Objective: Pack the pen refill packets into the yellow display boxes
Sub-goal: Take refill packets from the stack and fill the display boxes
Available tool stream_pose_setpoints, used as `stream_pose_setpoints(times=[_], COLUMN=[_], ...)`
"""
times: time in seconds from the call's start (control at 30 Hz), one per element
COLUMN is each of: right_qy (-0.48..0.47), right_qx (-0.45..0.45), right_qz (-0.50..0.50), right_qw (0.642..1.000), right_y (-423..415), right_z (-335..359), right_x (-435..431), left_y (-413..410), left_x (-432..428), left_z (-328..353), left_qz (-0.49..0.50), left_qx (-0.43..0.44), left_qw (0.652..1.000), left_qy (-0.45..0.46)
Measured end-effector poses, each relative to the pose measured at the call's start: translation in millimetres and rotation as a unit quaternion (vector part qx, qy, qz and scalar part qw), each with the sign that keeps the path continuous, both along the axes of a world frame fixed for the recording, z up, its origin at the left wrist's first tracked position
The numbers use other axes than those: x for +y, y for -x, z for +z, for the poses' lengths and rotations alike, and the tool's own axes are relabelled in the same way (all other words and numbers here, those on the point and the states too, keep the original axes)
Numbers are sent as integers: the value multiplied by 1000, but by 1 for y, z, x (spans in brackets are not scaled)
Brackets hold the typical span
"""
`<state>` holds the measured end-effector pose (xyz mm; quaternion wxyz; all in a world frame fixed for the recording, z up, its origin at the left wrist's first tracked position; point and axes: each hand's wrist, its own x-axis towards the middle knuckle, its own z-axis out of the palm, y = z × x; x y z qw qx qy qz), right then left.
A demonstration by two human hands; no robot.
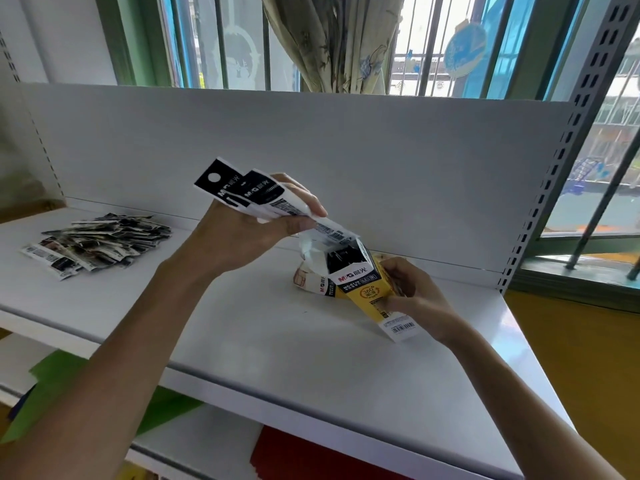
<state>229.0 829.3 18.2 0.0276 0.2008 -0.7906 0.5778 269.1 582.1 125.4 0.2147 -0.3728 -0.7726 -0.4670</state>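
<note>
At the back, a big window with bars and a tied curtain. In front of it, a tall white back panel and a wide white shelf, flat and smooth. Below, a lower shelf with green and red paper things. Far to the left on the top shelf, a loose pile of packets, well apart from both hands.

Near the middle, the yellow display box, tipped up on a bottom corner, open mouth facing up and to the left. Black packets already inside, so partly full by the look of it. Just behind it, a second box lying on its side.

Held low on the right side by the right hand, fingers curled round the edge. Pinched in the left hand, between thumb and fingers: a small bunch of packets. Long way of the bunch slanting from up-left down to the right, hole ends high, bottom ends right at the mouth of the box, maybe just in. Left hand above and to the left of the mouth.

Next, most likely: push down along that same slant. Needs the box kept steady and the mouth lined up. Otherwise, bent packets on the rim.
</note>
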Motion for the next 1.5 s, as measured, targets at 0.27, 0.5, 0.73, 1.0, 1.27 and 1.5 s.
stream_pose_setpoints(times=[0.27,0.5,0.73,1.0,1.27,1.5], right_qy=[8,-11,-52,-27,-26,-36], right_qx=[0,12,19,42,37,33], right_qz=[6,2,21,-19,-19,-13], right_qw=[1000,1000,998,999,999,999], right_y=[1,0,-5,-7,-1,0], right_z=[-1,0,4,-4,-5,-4], right_x=[-1,-3,-5,-9,-6,-10], left_y=[1,9,14,6,6,2], left_x=[-9,4,6,11,0,6], left_z=[-5,-12,-15,-35,-17,-23], left_qz=[13,22,14,39,-8,45], left_qx=[-1,21,-34,-22,-41,-24], left_qw=[1000,999,999,991,995,996], left_qy=[8,-8,10,-123,-92,-71])
